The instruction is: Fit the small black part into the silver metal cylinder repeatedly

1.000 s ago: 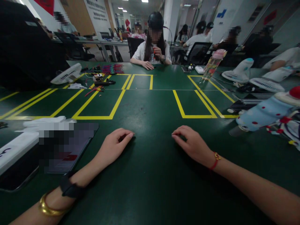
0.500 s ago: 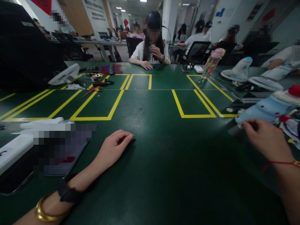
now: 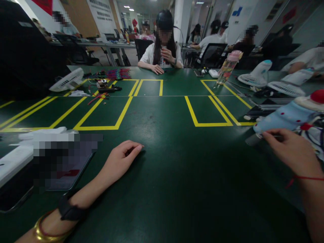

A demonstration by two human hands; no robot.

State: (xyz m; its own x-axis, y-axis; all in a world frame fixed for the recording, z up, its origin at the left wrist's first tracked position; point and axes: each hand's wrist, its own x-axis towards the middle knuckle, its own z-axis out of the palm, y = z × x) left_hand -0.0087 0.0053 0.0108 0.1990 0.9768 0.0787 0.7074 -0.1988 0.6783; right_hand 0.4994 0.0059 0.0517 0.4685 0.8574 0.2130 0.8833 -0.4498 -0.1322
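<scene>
My left hand [image 3: 124,158] rests on the dark green table [image 3: 162,189], its fingers curled in and the thumb against the forefinger. Nothing shows in it. Left of it lies a flat tablet-like device [image 3: 73,173], partly blurred out. At the right, my right hand [image 3: 291,146] pinches with thumb and forefinger at the end of a small dark grey cylinder [image 3: 253,139]. The exact kind of that piece is unclear. Just behind it lies a light blue item with red dots [image 3: 280,116] and a red round end; my hand covers part of the things beside it.
Yellow tape [image 3: 214,125] marks rectangles on the table. Small white fans [image 3: 253,79], a pink-lidded bottle [image 3: 229,67], coloured wires [image 3: 118,74] and a white fan [image 3: 67,80] stand or lie farther back. A person [image 3: 162,50] sits opposite. White items [image 3: 15,162] lie at left.
The view has shifted very slightly. My right thumb and forefinger have moved a little at the grey cylinder; my left hand stays in place.
</scene>
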